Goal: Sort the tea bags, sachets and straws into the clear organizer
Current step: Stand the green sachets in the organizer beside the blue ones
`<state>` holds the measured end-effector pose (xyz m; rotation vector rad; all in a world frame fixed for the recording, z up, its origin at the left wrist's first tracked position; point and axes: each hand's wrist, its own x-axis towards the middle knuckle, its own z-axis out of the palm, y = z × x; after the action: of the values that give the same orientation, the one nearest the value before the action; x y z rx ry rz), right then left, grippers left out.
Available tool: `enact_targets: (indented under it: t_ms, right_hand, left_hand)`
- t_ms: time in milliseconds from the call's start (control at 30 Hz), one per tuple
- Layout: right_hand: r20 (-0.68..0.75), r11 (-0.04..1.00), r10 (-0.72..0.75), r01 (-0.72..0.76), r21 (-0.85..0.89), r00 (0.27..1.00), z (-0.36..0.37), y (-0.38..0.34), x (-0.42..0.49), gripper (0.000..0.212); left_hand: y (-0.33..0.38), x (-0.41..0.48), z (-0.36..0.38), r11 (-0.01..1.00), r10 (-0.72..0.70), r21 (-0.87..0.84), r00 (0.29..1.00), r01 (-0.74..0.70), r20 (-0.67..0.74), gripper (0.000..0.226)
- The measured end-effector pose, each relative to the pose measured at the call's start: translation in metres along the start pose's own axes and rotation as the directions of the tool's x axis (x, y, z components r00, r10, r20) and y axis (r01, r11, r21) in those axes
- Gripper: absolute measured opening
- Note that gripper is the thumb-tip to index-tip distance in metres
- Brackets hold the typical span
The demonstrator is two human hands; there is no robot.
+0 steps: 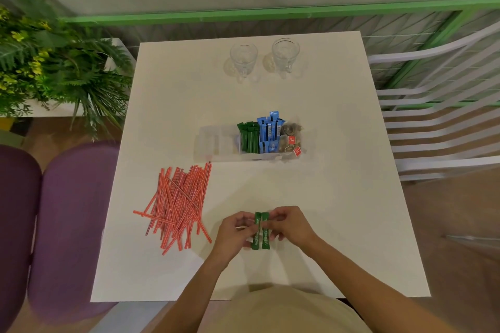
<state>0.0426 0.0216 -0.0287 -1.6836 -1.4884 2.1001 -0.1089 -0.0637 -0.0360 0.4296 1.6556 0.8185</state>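
Observation:
Two green stick sachets (261, 231) lie side by side between my hands, near the front of the white table (338, 211). My left hand (235, 232) pinches them from the left and my right hand (290, 224) from the right. The clear organizer (216, 143) stands mid-table. It holds green sachets (249, 136), blue sachets (270, 132) and tea bags with red tags (292, 139) in its right compartments; its left compartments look bare. A loose pile of red striped straws (180, 203) lies on the table to the left of my hands.
Two clear glass mugs (263, 61) stand at the table's far edge. Purple chairs (65, 213) sit to the left, a white slatted chair (443, 127) to the right, and green plants (54, 67) at the back left.

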Motion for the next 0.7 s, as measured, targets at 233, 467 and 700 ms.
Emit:
enact_targets:
  t_ms: [233,467,700]
  right_hand:
    - [-0.076,0.959,-0.275,0.268,-0.097,0.958,-0.020,-0.075,0.021,0.012]
    - [-0.166,0.853,-0.509,0.470,-0.228,0.845,-0.044,-0.168,0.045,0.005]
    - [-0.105,0.778,-0.523,0.424,-0.463,0.846,-0.050,-0.193,0.083,0.005]
  left_hand:
    - [0.071,0.028,-0.023,0.981,0.194,0.031,0.981,-0.194,-0.009,0.017]
    - [0.148,0.071,-0.046,0.933,0.361,0.058,0.924,-0.356,-0.123,0.017]
    - [0.170,0.105,-0.050,0.877,0.454,0.243,0.881,-0.414,-0.136,0.010]
